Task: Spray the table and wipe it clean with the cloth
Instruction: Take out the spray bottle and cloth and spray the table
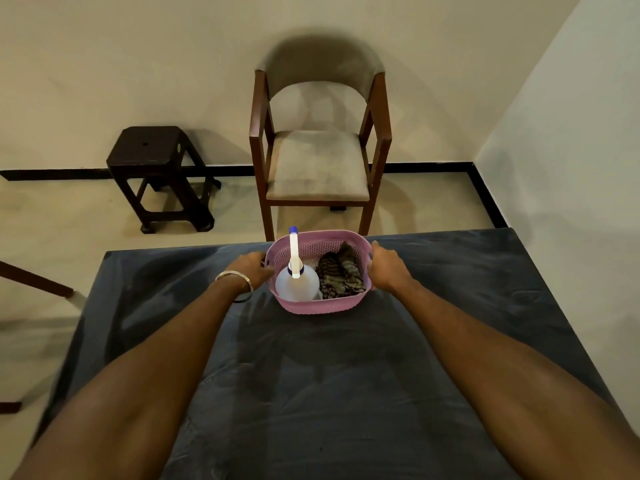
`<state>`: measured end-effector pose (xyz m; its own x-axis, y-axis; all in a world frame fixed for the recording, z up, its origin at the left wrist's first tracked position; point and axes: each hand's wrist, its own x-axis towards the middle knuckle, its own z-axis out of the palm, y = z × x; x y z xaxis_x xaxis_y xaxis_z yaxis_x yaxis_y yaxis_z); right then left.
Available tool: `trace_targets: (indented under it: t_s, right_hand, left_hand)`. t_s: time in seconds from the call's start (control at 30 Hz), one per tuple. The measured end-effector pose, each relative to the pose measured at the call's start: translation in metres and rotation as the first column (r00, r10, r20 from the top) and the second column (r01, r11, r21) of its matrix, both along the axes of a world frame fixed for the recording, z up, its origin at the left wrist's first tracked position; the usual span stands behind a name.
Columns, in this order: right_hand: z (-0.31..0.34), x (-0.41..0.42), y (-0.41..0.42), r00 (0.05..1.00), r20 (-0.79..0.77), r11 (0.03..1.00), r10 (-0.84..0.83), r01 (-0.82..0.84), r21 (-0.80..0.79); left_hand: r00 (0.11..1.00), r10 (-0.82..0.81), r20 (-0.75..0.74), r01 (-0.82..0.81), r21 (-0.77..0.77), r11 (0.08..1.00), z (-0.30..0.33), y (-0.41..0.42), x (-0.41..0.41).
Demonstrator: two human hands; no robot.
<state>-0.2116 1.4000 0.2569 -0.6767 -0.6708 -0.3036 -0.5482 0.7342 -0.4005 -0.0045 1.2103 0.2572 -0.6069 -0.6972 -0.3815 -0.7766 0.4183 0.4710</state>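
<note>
While spray bottle (297, 284) and cloth (341, 273) are sitting inside pink basket (322, 308) at frame centre, bottle at its left, cloth bunched at its right, neither is being used yet. Left hand (247, 265) is gripping basket's left rim, fingers curling round it; right hand (386, 263) is gripping right rim likewise. Basket is resting near far edge of table (311, 393). Judging by this, task is barely beginning: spraying and wiping both remaining. Chair (318, 140) is standing beyond table, dark stool (159, 168) at upper left.
</note>
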Motion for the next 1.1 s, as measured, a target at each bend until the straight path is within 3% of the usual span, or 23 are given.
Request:
trace_targets:
  t_s: [0.13, 0.23, 0.3, 0.4, 0.57, 0.73, 0.9, 1.1]
  right_hand:
    - [0.008, 0.003, 0.001, 0.999, -0.032, 1.0, 0.009, -0.009, 0.011]
    - [0.016, 0.009, 0.001, 0.956, -0.292, 0.984, -0.024, -0.028, -0.174]
    - [0.021, 0.015, -0.002, 0.936, -0.348, 0.949, -0.056, -0.058, -0.309]
    - [0.023, 0.023, -0.011, 0.975, -0.219, 0.951, 0.017, -0.083, -0.297]
    - [0.011, 0.033, -0.029, 0.995, -0.064, 0.997, 0.071, -0.073, -0.034]
    - [-0.009, 0.036, -0.041, 0.997, -0.023, 0.993, 0.071, -0.069, 0.093]
    - [-0.023, 0.041, -0.049, 0.997, -0.067, 0.998, -0.027, 0.03, 0.048]
    - [-0.033, 0.047, -0.056, 0.979, -0.069, 0.979, -0.192, 0.187, -0.076]
  left_hand:
    - [1.0, 0.02, -0.021, -0.02, 0.01, 1.0, 0.002, 0.006, 0.001]
    - [0.991, 0.063, -0.122, -0.063, 0.007, 0.998, 0.006, 0.008, 0.002]
    - [0.968, 0.093, -0.233, -0.106, -0.042, 0.994, 0.008, 0.01, 0.003]
    - [0.923, 0.107, -0.369, -0.155, -0.103, 0.983, 0.01, 0.016, 0.004]
    - [0.893, 0.073, -0.445, -0.159, -0.158, 0.975, 0.003, 0.028, 0.003]
    - [0.897, -0.204, -0.392, 0.112, -0.243, 0.963, -0.002, 0.038, 0.007]
    - [0.877, -0.2, -0.437, 0.117, -0.21, 0.971, -0.005, 0.054, 0.0]
    - [0.819, -0.02, -0.573, -0.063, -0.126, 0.99, -0.003, 0.07, -0.012]
